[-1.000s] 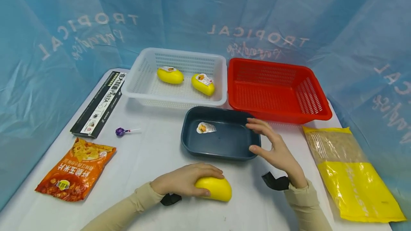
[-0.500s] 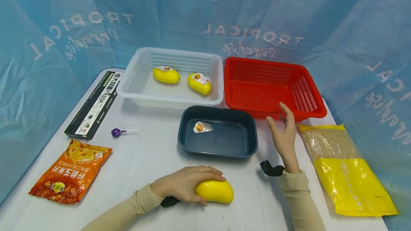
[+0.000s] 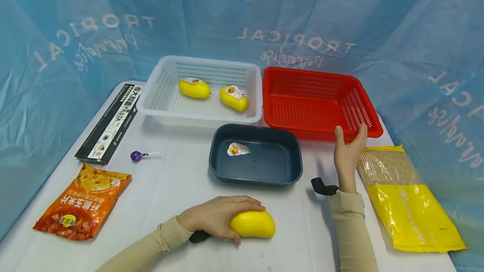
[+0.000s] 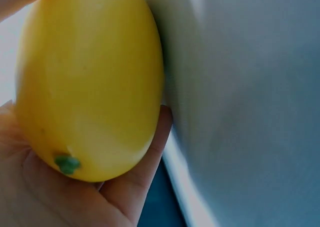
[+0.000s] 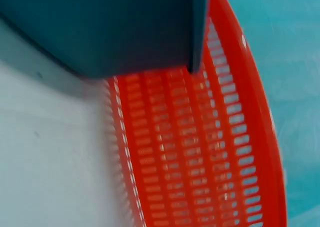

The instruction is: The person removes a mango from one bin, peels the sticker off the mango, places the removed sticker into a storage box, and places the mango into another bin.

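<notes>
Since the earlier frame, my right hand [image 3: 348, 153] had swung away from the dark blue tray [image 3: 255, 178] to the red basket [image 3: 321, 95]'s near rim, fingers straight and released, holding nothing. From the head camera, my left hand [image 3: 211, 218] grasped the yellow mango [image 3: 252, 224] on the white table [image 3: 181, 179], near its front edge. At the left wrist, fingers [image 4: 145, 172] curled round the mango [image 4: 90, 82]. At the right wrist, only blurred basket [image 5: 200, 152] and tray [image 5: 100, 27] showed.
</notes>
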`<state>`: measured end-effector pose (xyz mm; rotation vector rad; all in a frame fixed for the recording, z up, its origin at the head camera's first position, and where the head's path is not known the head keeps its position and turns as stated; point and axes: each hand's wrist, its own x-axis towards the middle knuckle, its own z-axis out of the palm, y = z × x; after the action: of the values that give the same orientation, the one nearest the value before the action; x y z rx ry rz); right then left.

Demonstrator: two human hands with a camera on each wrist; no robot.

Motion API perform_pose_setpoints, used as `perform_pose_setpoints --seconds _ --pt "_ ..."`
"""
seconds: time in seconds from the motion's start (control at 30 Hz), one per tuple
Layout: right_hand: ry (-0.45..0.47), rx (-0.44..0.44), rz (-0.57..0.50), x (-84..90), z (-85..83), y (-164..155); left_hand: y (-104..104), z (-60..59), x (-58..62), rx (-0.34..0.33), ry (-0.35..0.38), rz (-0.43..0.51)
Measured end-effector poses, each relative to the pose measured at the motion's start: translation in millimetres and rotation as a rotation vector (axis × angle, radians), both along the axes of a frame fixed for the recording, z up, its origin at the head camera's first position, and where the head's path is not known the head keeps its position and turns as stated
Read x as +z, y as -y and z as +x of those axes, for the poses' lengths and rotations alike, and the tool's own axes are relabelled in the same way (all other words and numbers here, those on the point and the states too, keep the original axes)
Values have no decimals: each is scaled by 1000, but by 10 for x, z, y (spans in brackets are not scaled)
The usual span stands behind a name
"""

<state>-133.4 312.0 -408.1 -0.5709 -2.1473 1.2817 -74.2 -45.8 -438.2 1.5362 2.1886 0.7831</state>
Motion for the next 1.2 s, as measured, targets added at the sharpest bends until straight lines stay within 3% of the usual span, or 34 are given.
perform_pose_setpoints --seconds 0.27,0.7,0.97,1.2 --pt "44 -142 -14 -75 -83 -183 -25 -15 -14 -8 11 2" --pt "13 -158 88 -297 -109 -184 -26 -12 -49 -31 60 68" --pt "30 -153 116 -300 -124 -210 -63 -134 124 -24 141 150" --pt "30 -143 112 -308 -143 -213 -145 -303 335 5 124 190"
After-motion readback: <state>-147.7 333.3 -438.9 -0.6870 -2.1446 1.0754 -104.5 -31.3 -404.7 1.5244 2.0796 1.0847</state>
